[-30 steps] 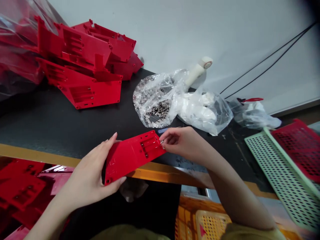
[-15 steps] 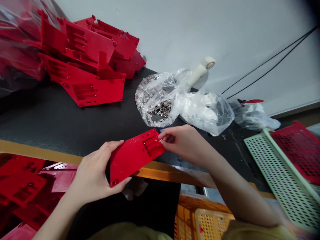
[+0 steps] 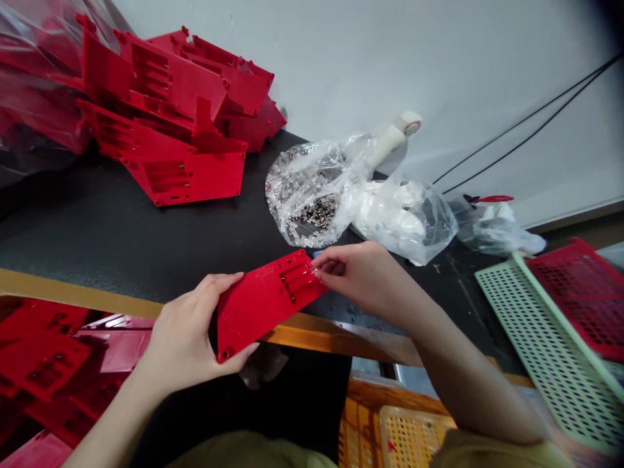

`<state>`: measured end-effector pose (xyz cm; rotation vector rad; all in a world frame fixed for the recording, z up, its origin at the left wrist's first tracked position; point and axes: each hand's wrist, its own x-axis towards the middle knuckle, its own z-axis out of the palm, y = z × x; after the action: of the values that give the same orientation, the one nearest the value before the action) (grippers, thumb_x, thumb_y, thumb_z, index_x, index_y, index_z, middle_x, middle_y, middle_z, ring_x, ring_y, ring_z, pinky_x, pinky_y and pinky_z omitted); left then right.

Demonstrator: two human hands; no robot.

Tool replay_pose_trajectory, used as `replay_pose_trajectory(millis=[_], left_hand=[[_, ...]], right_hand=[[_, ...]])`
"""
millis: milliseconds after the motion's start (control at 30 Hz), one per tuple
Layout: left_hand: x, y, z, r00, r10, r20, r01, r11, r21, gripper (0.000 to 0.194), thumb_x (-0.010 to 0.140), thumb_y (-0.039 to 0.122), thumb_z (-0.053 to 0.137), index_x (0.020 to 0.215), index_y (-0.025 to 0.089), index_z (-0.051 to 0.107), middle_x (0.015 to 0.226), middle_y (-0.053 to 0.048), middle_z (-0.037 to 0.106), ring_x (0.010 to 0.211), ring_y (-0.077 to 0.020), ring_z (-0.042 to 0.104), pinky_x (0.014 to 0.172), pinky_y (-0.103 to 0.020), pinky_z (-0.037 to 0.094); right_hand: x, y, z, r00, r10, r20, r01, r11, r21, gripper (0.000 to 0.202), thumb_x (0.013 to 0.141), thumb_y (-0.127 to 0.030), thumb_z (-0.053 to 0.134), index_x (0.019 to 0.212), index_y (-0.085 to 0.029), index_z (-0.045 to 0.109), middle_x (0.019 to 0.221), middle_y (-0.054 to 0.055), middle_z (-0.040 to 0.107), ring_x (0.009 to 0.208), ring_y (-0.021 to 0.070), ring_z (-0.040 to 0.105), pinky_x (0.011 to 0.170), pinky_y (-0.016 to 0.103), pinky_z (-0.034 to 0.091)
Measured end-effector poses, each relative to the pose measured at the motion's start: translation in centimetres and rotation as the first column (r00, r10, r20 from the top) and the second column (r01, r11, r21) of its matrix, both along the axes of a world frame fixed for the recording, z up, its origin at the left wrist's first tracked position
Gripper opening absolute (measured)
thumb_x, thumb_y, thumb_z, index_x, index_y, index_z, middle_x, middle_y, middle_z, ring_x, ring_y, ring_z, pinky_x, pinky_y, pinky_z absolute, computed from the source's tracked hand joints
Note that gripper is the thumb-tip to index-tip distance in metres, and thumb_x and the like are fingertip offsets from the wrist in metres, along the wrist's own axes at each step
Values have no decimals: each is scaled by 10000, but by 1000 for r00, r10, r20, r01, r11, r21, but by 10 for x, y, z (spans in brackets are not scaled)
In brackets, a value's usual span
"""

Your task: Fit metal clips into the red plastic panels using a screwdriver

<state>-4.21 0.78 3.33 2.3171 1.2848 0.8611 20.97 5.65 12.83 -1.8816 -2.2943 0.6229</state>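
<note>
My left hand (image 3: 188, 335) grips a red plastic panel (image 3: 258, 305) by its left end, thumb along the lower edge and fingers over the top edge. The panel is tilted above the table's front edge. Long battery slots (image 3: 298, 279) are sunk into its right part, with small metal bits at their ends. At the right end of these slots my right hand (image 3: 363, 276) pinches a small metal contact (image 3: 314, 269) between thumb and forefinger, mostly covered by the fingertips. Beyond the panel lies a clear plastic bag (image 3: 312, 201) of small shiny metal pieces.
More red panels (image 3: 195, 175) are piled at the back left, beside a plastic bag (image 3: 39, 97). Further panels (image 3: 43, 351) sit low at the left. A white-filled bag (image 3: 394, 211) and a white cylinder (image 3: 390, 143) stand behind. Green (image 3: 550, 344) and orange baskets (image 3: 414, 435) are at right and below.
The panel and both hands have shifted very slightly to the right in view. My right fingertips stay at the slot ends, and the left grip is the same.
</note>
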Motion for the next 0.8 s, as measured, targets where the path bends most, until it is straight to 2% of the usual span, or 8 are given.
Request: replay_pose_trajectory(millis=[133, 367, 633, 800], left_hand=[[0, 0, -1, 1000, 1, -4, -1, 1000, 8, 729, 703, 481, 685, 1306, 207, 381, 1173, -107, 603, 979, -254, 665, 775, -317, 547], [1, 1, -2, 1000, -3, -7, 3, 1000, 19, 737, 702, 496, 687, 1304, 195, 386, 1171, -114, 601, 976, -254, 666, 767, -316, 549], [1, -1, -1, 1000, 12, -11, -12, 999, 31, 734, 696, 481, 686, 1301, 178, 403, 1164, -111, 605, 976, -248, 668, 776, -314, 550], [1, 0, -3, 1000, 18, -19, -17, 999, 44, 726, 702, 480, 680, 1299, 169, 408, 1155, -107, 607, 968, -237, 668, 770, -303, 549]], right_hand=[[-3, 1, 0, 998, -16, 59, 18, 999, -28, 132, 726, -124, 633, 702, -219, 722, 702, -9, 729, 678, 162, 675, 627, 253, 470], [-3, 0, -3, 995, -16, 95, 18, 1000, -17, 118, 748, -141, 638, 712, -225, 712, 711, -8, 722, 678, 160, 662, 638, 262, 443], [-1, -9, -2, 959, 47, 280, -41, 999, -24, 132, 878, -219, 555, 754, -192, 592, 731, 11, 678, 664, 158, 604, 586, 272, 330], [-1, -16, -4, 952, 68, 299, -64, 998, -24, 172, 922, -246, 490, 765, -188, 531, 740, 8, 631, 648, 148, 567, 589, 276, 305]])
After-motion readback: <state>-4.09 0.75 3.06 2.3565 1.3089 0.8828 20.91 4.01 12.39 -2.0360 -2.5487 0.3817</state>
